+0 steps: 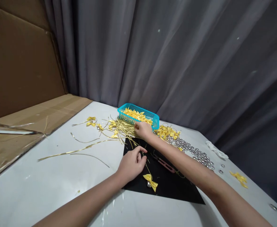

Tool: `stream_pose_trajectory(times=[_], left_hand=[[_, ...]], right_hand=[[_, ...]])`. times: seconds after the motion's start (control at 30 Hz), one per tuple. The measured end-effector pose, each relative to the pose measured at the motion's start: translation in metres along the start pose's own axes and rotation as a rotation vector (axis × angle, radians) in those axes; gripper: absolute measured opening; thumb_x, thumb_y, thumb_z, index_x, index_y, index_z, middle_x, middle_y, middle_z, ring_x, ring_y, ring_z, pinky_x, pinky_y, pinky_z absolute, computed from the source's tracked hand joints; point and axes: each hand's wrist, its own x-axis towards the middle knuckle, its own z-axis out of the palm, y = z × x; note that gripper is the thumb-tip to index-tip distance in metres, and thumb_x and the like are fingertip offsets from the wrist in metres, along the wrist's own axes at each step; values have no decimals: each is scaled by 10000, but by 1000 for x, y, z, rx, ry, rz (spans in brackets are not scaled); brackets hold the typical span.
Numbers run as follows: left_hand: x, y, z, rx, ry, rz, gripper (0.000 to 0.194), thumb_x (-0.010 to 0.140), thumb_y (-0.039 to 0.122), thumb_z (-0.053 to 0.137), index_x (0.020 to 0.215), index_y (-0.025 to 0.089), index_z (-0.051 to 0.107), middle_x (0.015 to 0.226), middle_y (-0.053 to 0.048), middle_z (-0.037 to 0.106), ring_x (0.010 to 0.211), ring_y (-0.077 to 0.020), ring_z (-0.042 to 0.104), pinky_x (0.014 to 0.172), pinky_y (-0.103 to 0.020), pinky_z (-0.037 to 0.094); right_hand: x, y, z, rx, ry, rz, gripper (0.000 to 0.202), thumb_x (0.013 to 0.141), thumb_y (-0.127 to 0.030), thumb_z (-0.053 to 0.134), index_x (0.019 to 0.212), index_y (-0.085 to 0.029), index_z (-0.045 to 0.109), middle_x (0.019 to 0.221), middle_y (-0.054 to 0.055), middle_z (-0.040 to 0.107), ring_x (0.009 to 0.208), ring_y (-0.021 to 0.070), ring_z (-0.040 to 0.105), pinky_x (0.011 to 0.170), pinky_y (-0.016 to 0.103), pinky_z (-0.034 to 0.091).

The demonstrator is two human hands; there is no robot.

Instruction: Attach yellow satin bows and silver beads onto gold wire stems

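My left hand (133, 162) rests on the black mat (176, 184), its thumb and index finger apart, other fingers curled. A thin gold tie passes by those fingertips and runs down to a yellow ribbon bow (154, 184) with a small silver bell-like piece (149, 184) at its middle. Farther forward, my right hand (143, 130) is closed in a pinch at the right end of a pile of gold wire ties (125, 127), in front of the turquoise basket (156, 121). What its fingertips hold, if anything, is hidden.
Yellow bows (138, 116) fill the basket, with more bows (168, 131) heaped to its right. Many silver round pieces (202, 157) spread across the right side. Pink-handled scissors or snips (165, 164) lie under my right forearm. Cardboard (34, 110) borders the left; a grey curtain (176, 63) hangs behind.
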Motion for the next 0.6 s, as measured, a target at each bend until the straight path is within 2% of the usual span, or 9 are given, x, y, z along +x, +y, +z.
stream_pose_trajectory(times=[0.07,0.17,0.23,0.27,0.43,0.53,0.6], left_hand=[[5,-2,-2,-160,24,-57,270,819,256,447,1015,123,576,530,65,439,502,-115,454,519,-235,335],[11,-2,-6,-399,37,-135,455,858,314,415,1239,68,444,625,40,526,427,-78,400,465,-218,348],[13,1,-10,-539,45,-160,539,861,342,437,1331,91,352,737,10,582,437,-58,413,476,-202,379],[13,2,-11,-599,34,-162,556,849,351,478,1337,112,360,791,-5,608,467,-52,442,507,-196,405],[5,5,-5,-765,-91,-186,342,753,338,669,1030,139,659,894,-63,704,653,-77,580,631,-189,459],[1,6,2,-814,-162,-224,256,749,327,688,941,158,703,905,-65,731,770,-106,627,708,-206,466],[-1,8,6,-870,-207,-258,242,760,322,682,945,170,713,901,-63,733,820,-120,633,732,-213,463]], right_hand=[[-14,1,-3,35,87,48,279,907,-324,512,1124,-155,556,1118,78,587,944,175,597,812,377,512],[-51,0,-9,106,239,84,268,932,-303,426,989,-161,646,882,85,690,795,181,650,705,294,478],[-83,0,-12,157,313,76,256,904,-291,446,918,-183,677,820,73,717,731,188,667,620,258,439],[-99,0,-12,182,338,65,244,889,-288,462,886,-191,686,787,63,723,695,184,669,589,247,422],[-162,4,-7,287,400,26,196,845,-244,499,827,-220,693,691,12,723,465,116,592,488,215,392],[-179,8,-4,408,428,55,175,826,-228,520,844,-215,694,677,13,716,375,91,491,436,226,371],[-184,10,-5,584,403,100,173,815,-244,541,903,-202,684,725,29,716,379,85,463,425,231,379]])
